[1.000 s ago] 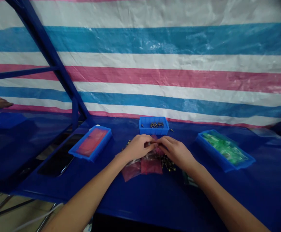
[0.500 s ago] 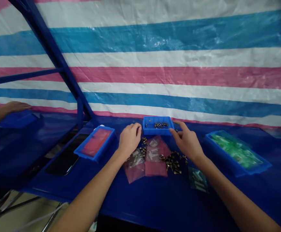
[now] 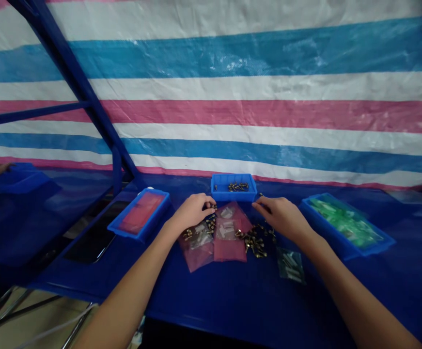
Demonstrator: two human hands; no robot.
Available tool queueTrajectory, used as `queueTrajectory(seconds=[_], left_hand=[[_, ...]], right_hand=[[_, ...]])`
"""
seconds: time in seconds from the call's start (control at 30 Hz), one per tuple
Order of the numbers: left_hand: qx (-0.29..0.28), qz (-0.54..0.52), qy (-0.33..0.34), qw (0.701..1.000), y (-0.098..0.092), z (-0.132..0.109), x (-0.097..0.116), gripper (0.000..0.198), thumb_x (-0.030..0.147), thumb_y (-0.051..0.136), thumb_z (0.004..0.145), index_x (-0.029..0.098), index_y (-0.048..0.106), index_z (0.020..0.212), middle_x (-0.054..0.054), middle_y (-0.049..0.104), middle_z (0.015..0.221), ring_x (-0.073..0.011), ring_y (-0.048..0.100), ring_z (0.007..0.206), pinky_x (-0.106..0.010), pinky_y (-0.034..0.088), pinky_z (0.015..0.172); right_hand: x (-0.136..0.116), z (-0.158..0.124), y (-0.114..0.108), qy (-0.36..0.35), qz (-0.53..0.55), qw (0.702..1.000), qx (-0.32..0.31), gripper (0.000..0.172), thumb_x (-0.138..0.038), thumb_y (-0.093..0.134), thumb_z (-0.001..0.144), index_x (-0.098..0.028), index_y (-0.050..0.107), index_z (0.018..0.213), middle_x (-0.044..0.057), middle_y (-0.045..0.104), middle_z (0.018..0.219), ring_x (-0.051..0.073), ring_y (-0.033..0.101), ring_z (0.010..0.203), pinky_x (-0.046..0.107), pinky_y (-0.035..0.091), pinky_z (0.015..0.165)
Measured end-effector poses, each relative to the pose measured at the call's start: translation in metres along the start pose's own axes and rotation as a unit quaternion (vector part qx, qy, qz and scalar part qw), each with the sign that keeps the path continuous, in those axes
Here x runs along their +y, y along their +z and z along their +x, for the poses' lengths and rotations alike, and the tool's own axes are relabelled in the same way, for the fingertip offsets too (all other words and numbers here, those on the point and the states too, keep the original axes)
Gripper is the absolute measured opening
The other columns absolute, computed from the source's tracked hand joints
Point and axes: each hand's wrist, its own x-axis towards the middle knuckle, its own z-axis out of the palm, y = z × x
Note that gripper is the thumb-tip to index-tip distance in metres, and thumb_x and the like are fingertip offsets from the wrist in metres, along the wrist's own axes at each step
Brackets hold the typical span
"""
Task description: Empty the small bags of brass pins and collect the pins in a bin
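Two hands have drawn in around the pink plastic bag (image 3: 228, 250): left hand (image 3: 192, 212) curled at brass fittings (image 3: 211, 222), right hand (image 3: 283, 218) half-closed, any hold unclear.

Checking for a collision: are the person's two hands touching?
Apart: the head view shows the left hand and right hand with a pink plastic bag between them.

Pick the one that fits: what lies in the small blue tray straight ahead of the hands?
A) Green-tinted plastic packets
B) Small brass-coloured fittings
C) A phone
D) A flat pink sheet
B. The small blue tray holds a cluster of small brass-coloured fittings on its floor.
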Motion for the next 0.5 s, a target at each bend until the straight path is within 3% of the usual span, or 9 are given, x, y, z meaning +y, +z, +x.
queueTrajectory(seconds=[0.17, 0.33, 0.4, 0.5], left_hand=[[-0.007, -0.018, -0.025, 0.999, 0.000, 0.001, -0.006, 0.008, 0.020, 0.067, 0.080, 0.021, 0.072, 0.087, -0.003, 0.071, 0.088, -0.0161, 0.065, 0.076, -0.026, 0.046, 0.069], [-0.017, -0.079, -0.042, 0.996, -0.014, 0.001, 0.000, 0.006, 0.024, 0.068, 0.079, 0.020, 0.072, 0.082, -0.002, 0.072, 0.079, -0.0166, 0.066, 0.073, -0.027, 0.047, 0.068], [-0.020, -0.146, -0.042, 0.988, -0.019, 0.001, 0.007, 0.011, 0.028, 0.068, 0.080, 0.020, 0.072, 0.085, -0.003, 0.072, 0.080, -0.0168, 0.066, 0.074, -0.028, 0.049, 0.069], [-0.057, -0.289, -0.037, 0.955, -0.019, 0.000, 0.019, 0.017, 0.028, 0.069, 0.080, 0.019, 0.070, 0.094, -0.004, 0.073, 0.086, -0.0172, 0.067, 0.079, -0.029, 0.051, 0.074]], right_hand=[[-0.004, -0.001, -0.002, -0.007, -0.012, 1.000, -0.003, 0.032, -0.040, 0.039, 0.098, -0.023, 0.062, 0.084, 0.003, 0.069, 0.077, 0.019, 0.064, 0.072, 0.027, 0.026, 0.056], [-0.012, -0.002, -0.004, -0.006, 0.019, 0.999, 0.032, 0.033, -0.039, 0.040, 0.098, -0.022, 0.062, 0.079, 0.002, 0.067, 0.074, 0.018, 0.063, 0.068, 0.026, 0.030, 0.056], [-0.021, -0.005, -0.001, -0.025, 0.081, 0.995, 0.043, 0.029, -0.038, 0.041, 0.098, -0.023, 0.065, 0.089, 0.002, 0.068, 0.079, 0.017, 0.063, 0.069, 0.025, 0.036, 0.059], [-0.038, -0.010, 0.006, -0.111, 0.195, 0.974, 0.024, 0.029, -0.032, 0.045, 0.097, -0.028, 0.057, 0.123, 0.002, 0.068, 0.100, 0.015, 0.064, 0.079, 0.025, 0.046, 0.070]])
